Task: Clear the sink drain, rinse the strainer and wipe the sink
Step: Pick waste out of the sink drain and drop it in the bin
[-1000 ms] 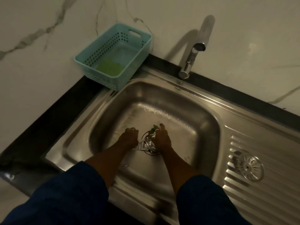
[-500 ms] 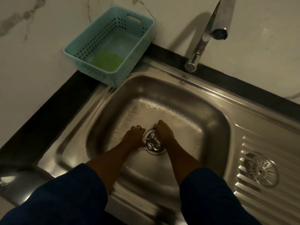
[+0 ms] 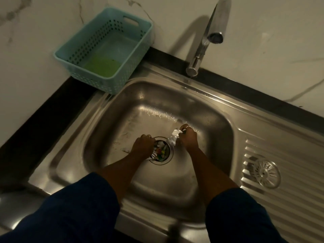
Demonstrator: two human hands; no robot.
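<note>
1. Risk, loose scraps: the drain (image 3: 171,156) in the floor of the sink (image 3: 133,102) is packed with small coloured debris (image 3: 160,152). If it is pushed rather than lifted, bits could likely slip further down the pipe and out of reach.
2. Risk, tearing: the foil scrap (image 3: 172,138) looks thin and crumpled. A sharp pull may rip it and leave the lower end lodged at the drain rim.
3. Risk, dim light and motion blur: small pieces are easy to miss. What is left would probably clog the strainer (image 3: 267,173), which lies apart on the ribbed drainboard to the right.
4. Right hand (image 3: 188,137): fingers curled tight, pinching the upper end of the foil scrap, raised just beyond and right of the drain.
5. Left hand (image 3: 142,147): knuckles up, fingers bent down at the drain's left edge, touching the debris. I cannot tell whether it actually has hold of anything.
6. Also present: the tap (image 3: 205,37), not running, and a teal basket (image 3: 105,50) with a green pad (image 3: 103,64) inside, at the back left corner.
</note>
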